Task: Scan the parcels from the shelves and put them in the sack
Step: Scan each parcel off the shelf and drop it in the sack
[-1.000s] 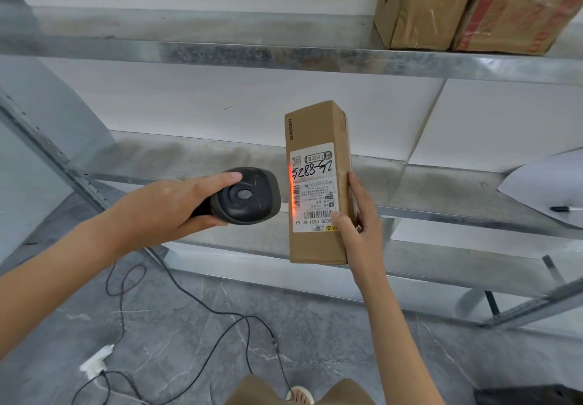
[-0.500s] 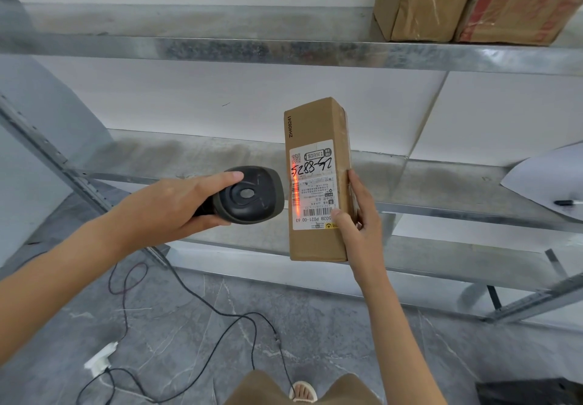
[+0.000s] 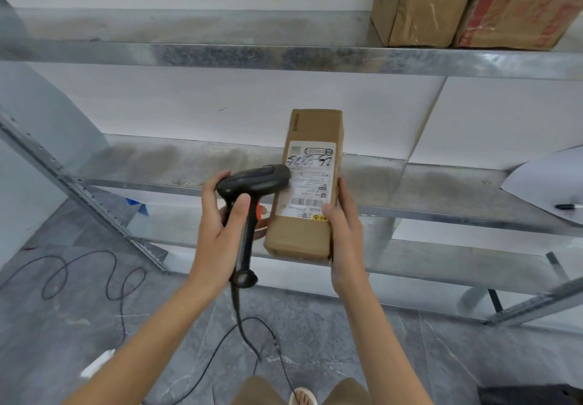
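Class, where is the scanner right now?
Mid-frame in the head view, the scanner is gripped by the left hand, just left of the parcel.

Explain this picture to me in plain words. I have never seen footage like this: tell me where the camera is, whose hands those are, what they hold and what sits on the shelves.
The camera sits on a person's head and looks forward and down, so the arms reaching in from below are the wearer's own. No machine is involved, only two bare hands.

The left hand grips a black barcode scanner by its handle; its cable trails to the grey floor. The right hand holds a tall brown parcel upright, its white shipping label facing the camera, next to the scanner's head.

Behind stands a metal shelving rack. Its top shelf carries two more cardboard boxes. On the middle shelf at right lie a white sheet of paper and a pen.
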A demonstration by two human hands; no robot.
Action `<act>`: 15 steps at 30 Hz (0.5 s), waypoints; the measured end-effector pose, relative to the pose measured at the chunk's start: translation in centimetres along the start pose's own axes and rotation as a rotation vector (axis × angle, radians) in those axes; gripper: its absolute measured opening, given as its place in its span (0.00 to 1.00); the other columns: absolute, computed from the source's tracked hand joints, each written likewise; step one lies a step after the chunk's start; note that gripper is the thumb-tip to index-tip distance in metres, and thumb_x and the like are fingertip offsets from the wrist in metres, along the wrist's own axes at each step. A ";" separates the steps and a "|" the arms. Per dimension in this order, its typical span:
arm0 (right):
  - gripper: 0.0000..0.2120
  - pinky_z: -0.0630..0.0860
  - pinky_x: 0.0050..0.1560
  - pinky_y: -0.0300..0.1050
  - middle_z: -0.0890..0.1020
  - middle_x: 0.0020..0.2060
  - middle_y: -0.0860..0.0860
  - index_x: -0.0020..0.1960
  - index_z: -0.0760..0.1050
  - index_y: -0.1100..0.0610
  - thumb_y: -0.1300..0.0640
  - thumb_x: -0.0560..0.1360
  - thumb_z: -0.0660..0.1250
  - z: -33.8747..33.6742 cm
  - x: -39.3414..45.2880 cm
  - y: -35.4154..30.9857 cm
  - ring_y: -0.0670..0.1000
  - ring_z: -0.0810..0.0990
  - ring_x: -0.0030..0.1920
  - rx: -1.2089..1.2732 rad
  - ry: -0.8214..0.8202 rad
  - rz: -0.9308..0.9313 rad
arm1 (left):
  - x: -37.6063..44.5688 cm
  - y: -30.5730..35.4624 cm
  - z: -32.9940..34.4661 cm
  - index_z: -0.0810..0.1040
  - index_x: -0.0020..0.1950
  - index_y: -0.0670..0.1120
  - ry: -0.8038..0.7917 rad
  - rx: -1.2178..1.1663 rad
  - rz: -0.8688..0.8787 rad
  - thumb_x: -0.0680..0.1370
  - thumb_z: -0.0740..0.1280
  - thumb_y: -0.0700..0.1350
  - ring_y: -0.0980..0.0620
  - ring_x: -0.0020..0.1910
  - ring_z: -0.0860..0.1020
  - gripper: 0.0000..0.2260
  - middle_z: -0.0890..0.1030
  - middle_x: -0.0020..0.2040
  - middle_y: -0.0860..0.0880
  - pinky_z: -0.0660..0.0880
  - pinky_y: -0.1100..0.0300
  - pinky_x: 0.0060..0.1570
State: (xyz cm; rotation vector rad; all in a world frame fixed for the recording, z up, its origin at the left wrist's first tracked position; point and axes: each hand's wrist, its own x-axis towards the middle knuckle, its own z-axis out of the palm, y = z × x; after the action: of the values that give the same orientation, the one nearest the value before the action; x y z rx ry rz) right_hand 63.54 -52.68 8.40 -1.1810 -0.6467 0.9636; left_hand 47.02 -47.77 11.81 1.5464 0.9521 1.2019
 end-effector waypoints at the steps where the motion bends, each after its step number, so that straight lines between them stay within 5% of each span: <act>1: 0.36 0.81 0.56 0.45 0.74 0.69 0.42 0.76 0.59 0.36 0.46 0.70 0.68 0.1 0.0 0.1 0.45 0.80 0.61 -0.047 -0.055 0.008 | -0.3 0.1 0.6 0.64 0.70 0.57 0.048 0.001 -0.013 0.83 0.61 0.50 0.59 0.43 0.83 0.16 0.84 0.47 0.50 0.79 0.64 0.42; 6: 0.50 0.79 0.58 0.41 0.71 0.72 0.40 0.78 0.45 0.32 0.50 0.69 0.74 -0.6 0.6 -0.2 0.43 0.77 0.65 -0.108 -0.348 0.050 | 0.2 -0.3 0.4 0.66 0.66 0.61 0.255 -0.060 -0.079 0.81 0.61 0.55 0.55 0.53 0.81 0.14 0.80 0.56 0.53 0.77 0.58 0.53; 9: 0.49 0.80 0.58 0.45 0.74 0.70 0.41 0.76 0.51 0.31 0.54 0.66 0.76 -0.4 1.1 0.4 0.46 0.79 0.64 -0.052 -0.289 0.075 | 0.7 0.0 0.8 0.64 0.69 0.55 0.230 -0.044 -0.063 0.85 0.59 0.48 0.67 0.43 0.79 0.13 0.82 0.45 0.66 0.75 0.71 0.45; 11: 0.51 0.78 0.63 0.47 0.67 0.75 0.43 0.76 0.53 0.32 0.54 0.64 0.77 0.1 1.3 1.1 0.45 0.73 0.70 -0.132 -0.161 -0.005 | 0.6 0.3 0.9 0.62 0.71 0.50 0.170 -0.012 -0.024 0.85 0.58 0.43 0.70 0.41 0.79 0.14 0.80 0.40 0.71 0.74 0.74 0.43; 13: 0.54 0.70 0.68 0.35 0.52 0.80 0.42 0.80 0.47 0.37 0.57 0.67 0.78 0.3 1.6 1.8 0.35 0.58 0.75 -0.270 -0.029 -0.144 | 0.3 0.8 1.1 0.61 0.72 0.52 0.143 0.011 0.024 0.85 0.59 0.44 0.64 0.45 0.83 0.16 0.84 0.45 0.65 0.79 0.66 0.49; 15: 0.55 0.61 0.64 0.23 0.43 0.80 0.40 0.81 0.43 0.42 0.63 0.70 0.77 0.2 1.8 2.1 0.26 0.48 0.72 -0.359 0.084 -0.251 | -0.5 0.8 1.1 0.62 0.71 0.58 0.080 0.008 0.050 0.84 0.62 0.48 0.54 0.45 0.85 0.17 0.84 0.48 0.54 0.81 0.46 0.53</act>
State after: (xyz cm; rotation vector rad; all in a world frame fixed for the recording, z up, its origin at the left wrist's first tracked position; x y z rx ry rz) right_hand 63.66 -50.79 6.29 -1.4072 -0.9024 0.5966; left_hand 48.03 -48.75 12.37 1.5460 0.9758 1.3056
